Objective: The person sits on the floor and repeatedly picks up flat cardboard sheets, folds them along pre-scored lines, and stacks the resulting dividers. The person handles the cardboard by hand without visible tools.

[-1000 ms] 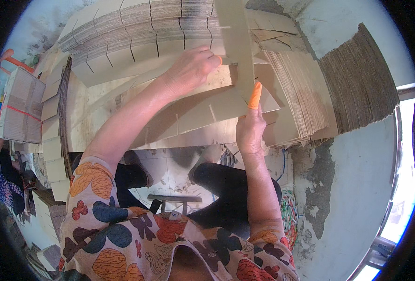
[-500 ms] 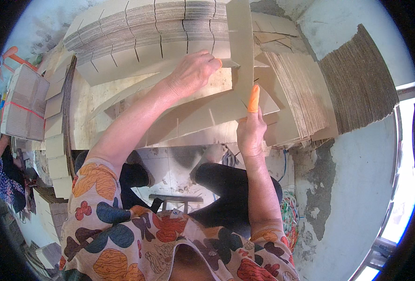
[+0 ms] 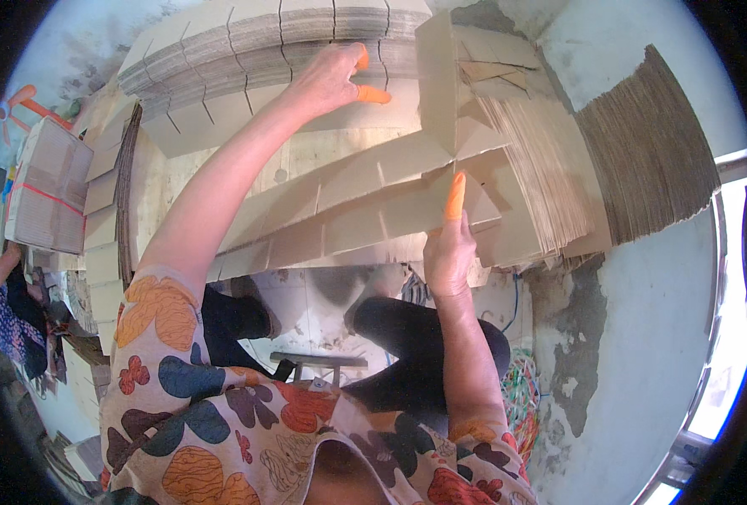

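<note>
Two hands, well apart! The left hand (image 3: 331, 80) is up over the slotted cardboard stack (image 3: 264, 50), thumb and forefinger spread in orange covers, nothing between them. Down at the near edge of the worktop (image 3: 306, 160), the right hand (image 3: 449, 252) is clamped on the near strip (image 3: 348, 231), covered thumb on top, other fingers mostly hidden. Just beyond lies the far strip (image 3: 340, 189), slanting alongside, and the upright strip (image 3: 437, 84) meets it right above that thumb. Off right, a pale cardboard pile (image 3: 550, 177)!
</note>
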Demonstrator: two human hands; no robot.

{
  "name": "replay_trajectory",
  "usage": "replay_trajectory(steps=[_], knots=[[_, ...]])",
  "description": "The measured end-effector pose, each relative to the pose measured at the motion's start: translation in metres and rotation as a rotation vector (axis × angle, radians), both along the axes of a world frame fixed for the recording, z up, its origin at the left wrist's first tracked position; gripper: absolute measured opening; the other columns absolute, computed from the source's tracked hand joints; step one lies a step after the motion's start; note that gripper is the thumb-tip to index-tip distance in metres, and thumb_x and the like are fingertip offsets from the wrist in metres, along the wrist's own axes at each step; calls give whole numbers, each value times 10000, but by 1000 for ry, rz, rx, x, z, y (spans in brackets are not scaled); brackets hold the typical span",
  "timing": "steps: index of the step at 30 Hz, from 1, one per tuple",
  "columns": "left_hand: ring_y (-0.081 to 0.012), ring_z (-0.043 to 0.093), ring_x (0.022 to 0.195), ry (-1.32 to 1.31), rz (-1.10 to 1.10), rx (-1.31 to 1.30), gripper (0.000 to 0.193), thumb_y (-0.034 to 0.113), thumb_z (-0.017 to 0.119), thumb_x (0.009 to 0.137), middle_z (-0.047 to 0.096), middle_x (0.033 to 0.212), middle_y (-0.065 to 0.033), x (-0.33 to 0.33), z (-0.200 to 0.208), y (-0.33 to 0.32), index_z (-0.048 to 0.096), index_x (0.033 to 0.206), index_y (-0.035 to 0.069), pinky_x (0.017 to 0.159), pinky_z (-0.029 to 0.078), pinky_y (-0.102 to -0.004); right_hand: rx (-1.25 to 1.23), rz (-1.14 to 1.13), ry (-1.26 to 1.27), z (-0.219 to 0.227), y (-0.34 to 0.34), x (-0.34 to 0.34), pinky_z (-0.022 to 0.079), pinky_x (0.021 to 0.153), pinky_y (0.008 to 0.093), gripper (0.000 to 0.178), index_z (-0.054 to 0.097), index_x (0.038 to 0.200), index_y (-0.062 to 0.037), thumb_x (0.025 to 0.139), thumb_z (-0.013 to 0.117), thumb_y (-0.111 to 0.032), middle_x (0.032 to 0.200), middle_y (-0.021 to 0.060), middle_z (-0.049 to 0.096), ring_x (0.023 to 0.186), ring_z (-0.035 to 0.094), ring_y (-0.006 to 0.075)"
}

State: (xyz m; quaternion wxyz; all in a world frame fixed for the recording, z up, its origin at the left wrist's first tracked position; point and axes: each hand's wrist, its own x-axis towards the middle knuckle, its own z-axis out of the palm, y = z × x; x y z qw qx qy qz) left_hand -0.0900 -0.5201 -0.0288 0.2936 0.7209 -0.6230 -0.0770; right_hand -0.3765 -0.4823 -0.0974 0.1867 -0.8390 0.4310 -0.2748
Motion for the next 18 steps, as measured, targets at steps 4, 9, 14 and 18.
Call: replay_trajectory(steps=[4,9,14,18], knots=[[-300,498,1067,-349,108,135,604,336,790,661,573,1061,-171,13,-31,-27,494,1060,-8,882,443,-425,-105,74,-81,-2,1,4,513,738,365,775,245,1444,-96,746,489,138,1123,239,578,900,627,364],[-320,505,1053,-576,145,-56,417,199,743,690,584,990,-152,31,-76,-39,528,994,13,854,443,-414,-86,78,-85,-6,0,8,511,760,358,785,244,1445,-89,744,506,151,1106,250,588,932,624,350],[-337,577,924,-517,64,-79,254,78,681,685,617,805,-159,32,-75,-42,561,897,5,770,480,-444,-108,81,-83,-5,-2,8,510,774,361,777,246,1445,-98,758,519,141,1119,250,583,939,623,344],[-333,600,909,-453,58,-43,164,73,662,701,627,732,-157,30,-72,-36,579,828,11,728,501,-442,-26,64,-31,-2,-2,6,509,791,360,769,244,1447,-108,771,524,130,1141,253,574,959,620,346]])
